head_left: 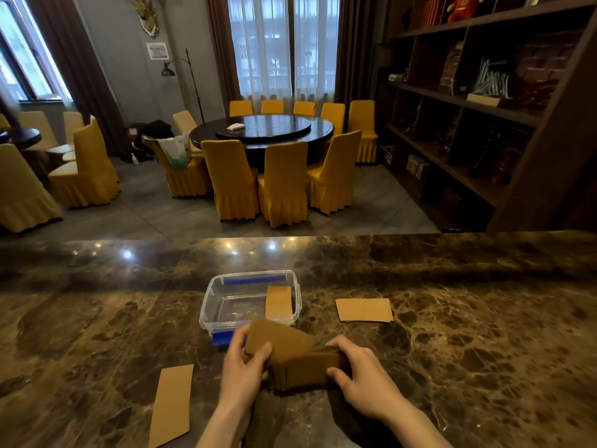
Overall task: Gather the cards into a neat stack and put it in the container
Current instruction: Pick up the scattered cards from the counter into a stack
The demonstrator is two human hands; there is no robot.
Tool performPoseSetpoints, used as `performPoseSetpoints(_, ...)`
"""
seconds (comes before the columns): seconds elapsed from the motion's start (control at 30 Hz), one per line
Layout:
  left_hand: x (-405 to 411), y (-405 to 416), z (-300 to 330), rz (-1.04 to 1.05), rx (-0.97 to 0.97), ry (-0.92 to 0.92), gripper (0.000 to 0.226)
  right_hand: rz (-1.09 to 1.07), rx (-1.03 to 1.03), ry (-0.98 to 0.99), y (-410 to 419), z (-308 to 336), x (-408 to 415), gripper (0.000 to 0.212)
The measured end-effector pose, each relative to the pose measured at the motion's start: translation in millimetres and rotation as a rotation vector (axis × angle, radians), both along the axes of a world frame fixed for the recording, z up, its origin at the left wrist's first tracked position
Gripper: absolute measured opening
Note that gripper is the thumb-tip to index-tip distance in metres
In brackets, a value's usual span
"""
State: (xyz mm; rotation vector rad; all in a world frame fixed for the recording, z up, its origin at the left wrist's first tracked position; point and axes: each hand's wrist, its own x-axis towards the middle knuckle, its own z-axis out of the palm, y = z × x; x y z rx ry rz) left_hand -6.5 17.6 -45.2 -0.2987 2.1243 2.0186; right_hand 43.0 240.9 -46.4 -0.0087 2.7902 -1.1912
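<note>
The left hand (244, 367) and right hand (361, 375) pinch the cards (297, 360) (one sticks up) to square them for the container (206, 305).

- The worktop (452, 286) is dark brown marble, mottled and veined with paler tan and white lines.
- The cards (300, 367) between the hands are plain cardboard brown.
- The loose cards (364, 310) look lighter tan.
- The container (219, 286) is clear plastic with blue clips (223, 337).
- The chair covers (232, 176) are mustard yellow.
- The round table (261, 130) is dark brown.
</note>
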Motion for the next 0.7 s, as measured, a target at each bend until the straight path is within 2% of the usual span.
performPoseSetpoints(0.1, 4.4, 7.4, -3.3, -0.049, 0.012, -0.039, 0.01, -0.069, -0.028, -0.031, -3.7, 0.5, -3.2, 0.031)
performPoseSetpoints(0.33, 11.0, 10.2, -1.8, -0.176, 0.061, -0.118, 0.03, -0.14, -0.07, -0.042, -5.5, -1.5, -5.7, 0.036)
performPoseSetpoints(0.47, 16.0, 12.5, 1.0, -0.224, -0.138, -0.022, 0.043, -0.127, -0.046, -0.022, -7.2, -1.4, -5.9, 0.035)
performPoseSetpoints(0.57, 17.2, 13.8, 0.8, -0.235, -0.237, 0.095, 0.041, -0.114, -0.015, 0.051, -10.4, -0.3, -5.6, 0.039)
performPoseSetpoints(0.63, 18.5, 15.7, 2.0, -0.254, -0.315, 0.112, 0.038, -0.092, -0.002, 0.07, -11.1, 0.9, -4.4, 0.046)
performPoseSetpoints(0.7, 20.3, 13.0, 3.6, -0.266, -0.371, 0.102, 0.037, -0.047, 0.02, 0.073, -12.1, 0.3, -4.1, 0.042)
